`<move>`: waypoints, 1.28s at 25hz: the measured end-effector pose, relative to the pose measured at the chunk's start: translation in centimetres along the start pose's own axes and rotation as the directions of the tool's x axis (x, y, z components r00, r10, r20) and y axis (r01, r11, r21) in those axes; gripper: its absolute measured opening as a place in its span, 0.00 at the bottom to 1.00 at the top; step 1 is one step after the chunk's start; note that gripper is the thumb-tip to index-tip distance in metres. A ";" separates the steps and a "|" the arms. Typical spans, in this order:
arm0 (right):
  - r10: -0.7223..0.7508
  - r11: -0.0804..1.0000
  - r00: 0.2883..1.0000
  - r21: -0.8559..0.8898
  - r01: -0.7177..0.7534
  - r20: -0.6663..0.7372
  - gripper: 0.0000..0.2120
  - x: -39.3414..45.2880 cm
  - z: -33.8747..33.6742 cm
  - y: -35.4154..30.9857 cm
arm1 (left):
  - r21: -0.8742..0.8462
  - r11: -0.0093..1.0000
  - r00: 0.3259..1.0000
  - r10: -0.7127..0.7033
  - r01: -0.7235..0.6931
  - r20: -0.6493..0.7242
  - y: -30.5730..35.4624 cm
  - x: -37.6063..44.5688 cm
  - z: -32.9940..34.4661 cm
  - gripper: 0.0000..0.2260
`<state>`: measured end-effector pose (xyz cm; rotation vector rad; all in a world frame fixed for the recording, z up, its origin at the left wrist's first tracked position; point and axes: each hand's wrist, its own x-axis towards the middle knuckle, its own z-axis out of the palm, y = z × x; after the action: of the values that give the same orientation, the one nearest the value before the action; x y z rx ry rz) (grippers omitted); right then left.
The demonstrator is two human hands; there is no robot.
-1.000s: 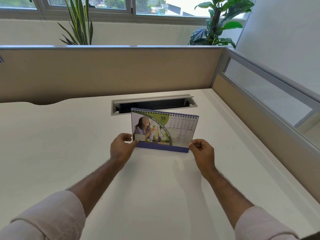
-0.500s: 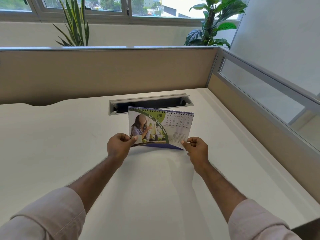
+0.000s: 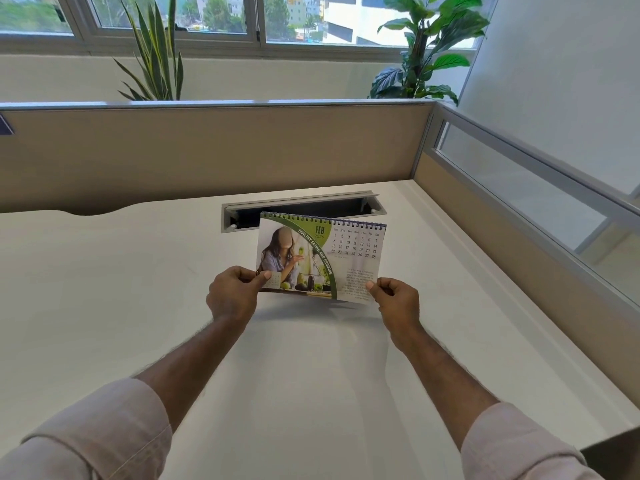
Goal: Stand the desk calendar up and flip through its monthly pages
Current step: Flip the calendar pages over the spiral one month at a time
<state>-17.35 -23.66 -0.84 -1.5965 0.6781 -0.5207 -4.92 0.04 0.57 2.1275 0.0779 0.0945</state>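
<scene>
Two hands, left hand (image 3: 232,296) and right hand (image 3: 398,299), pinch one desk calendar (image 3: 320,259) by its lower corners

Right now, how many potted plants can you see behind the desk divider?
2. A spiky-leaved plant stands behind the divider on the left, and a broad-leaved plant stands near the right corner. Their pots are hidden, and more plants may be too.

Desk calendar (image 3: 320,259): glossy printed paper, wire-bound on top. Beneath it, smooth matt white desk (image 3: 104,289); behind, brushed-metal cable tray (image 3: 304,202).
</scene>
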 end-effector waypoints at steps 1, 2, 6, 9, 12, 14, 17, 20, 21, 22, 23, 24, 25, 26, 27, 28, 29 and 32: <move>0.005 1.000 1.000 0.001 -0.005 0.019 0.06 -0.2 0.0 -0.2 | 0.010 1.000 1.000 0.018 -0.018 -0.007 0.0 -0.2 -0.2 0.14; 0.015 1.000 0.999 0.000 -0.015 0.039 0.06 -0.3 0.0 -0.4 | 0.000 0.999 0.999 0.033 -0.033 -0.003 0.0 -0.3 -0.3 0.14; 0.058 0.997 0.996 0.040 -0.061 0.072 0.08 -0.5 -0.5 -1.3 | -0.239 0.967 0.986 0.121 -0.090 0.118 0.4 -0.5 -1.3 0.14; 0.056 0.992 0.997 0.113 -0.061 0.052 0.20 -0.5 -1.0 -2.4 | -0.471 0.875 0.971 0.197 -0.112 0.135 2.4 -0.7 -2.7 0.11; 0.010 0.985 1.000 0.173 -0.015 0.028 0.34 -0.2 -1.4 -4.7 | -0.601 0.787 0.960 0.254 -0.137 0.114 5.2 -0.7 -4.4 0.13; -0.042 0.977 0.999 0.209 0.037 0.018 0.34 0.3 -1.7 -6.9 | -0.588 0.784 0.942 0.319 -0.199 0.106 6.7 0.0 -5.3 0.22; -0.154 0.971 0.987 0.191 0.142 0.052 0.30 1.0 -1.7 -10.2 | -0.563 0.798 0.923 0.355 -0.218 0.146 8.3 1.5 -6.0 0.27; -0.166 0.978 0.980 0.149 0.148 0.112 0.29 2.0 -1.4 -12.2 | -0.573 0.801 0.919 0.340 -0.171 0.201 9.2 2.8 -5.6 0.24; -0.146 0.982 0.981 0.140 0.129 0.124 0.28 2.4 -1.2 -12.5 | -0.572 0.806 0.918 0.331 -0.154 0.220 9.4 3.2 -5.2 0.22; -0.140 0.984 0.981 0.127 0.123 0.136 0.27 2.8 -1.1 -12.6 | -0.544 0.825 0.922 0.316 -0.151 0.223 9.4 3.6 -4.7 0.19; -0.142 0.986 0.979 0.105 0.127 0.146 0.25 3.3 -0.9 -12.4 | -0.492 0.855 0.931 0.299 -0.163 0.211 9.2 4.0 -4.2 0.17; -0.152 0.986 0.976 0.092 0.139 0.155 0.23 3.7 -0.8 -12.2 | -0.433 0.881 0.937 0.294 -0.188 0.192 8.7 4.7 -3.7 0.16; -0.164 0.985 0.975 0.082 0.153 0.149 0.21 4.2 -0.6 -11.8 | -0.384 0.898 0.936 0.302 -0.216 0.179 8.1 5.3 -3.2 0.15; -0.181 0.983 0.975 0.058 0.175 0.125 0.19 4.7 -0.4 -11.3 | -0.328 0.913 0.935 0.310 -0.242 0.174 7.6 5.7 -2.8 0.15; -0.208 0.978 0.974 -0.002 0.209 0.091 0.17 5.2 -0.3 -10.5 | -0.251 0.928 0.933 0.321 -0.275 0.165 7.0 6.1 -2.3 0.15; -0.236 0.967 0.969 -0.087 0.241 0.068 0.15 5.8 -0.4 -9.7 | -0.162 0.935 0.928 0.339 -0.315 0.153 6.6 6.4 -1.9 0.15; -0.258 0.950 0.964 -0.169 0.265 0.062 0.13 6.2 -0.4 -8.8 | -0.076 0.932 0.922 0.363 -0.355 0.138 6.3 6.5 -1.6 0.14; -0.266 0.930 0.963 -0.251 0.269 0.046 0.09 6.9 -0.4 -6.8 | 0.093 0.896 0.900 0.426 -0.434 0.097 6.3 6.5 -1.0 0.12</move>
<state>-11.75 -28.32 5.62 -1.9494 0.5356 -0.6430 1.53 -1.90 6.69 2.2254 -0.4468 0.2773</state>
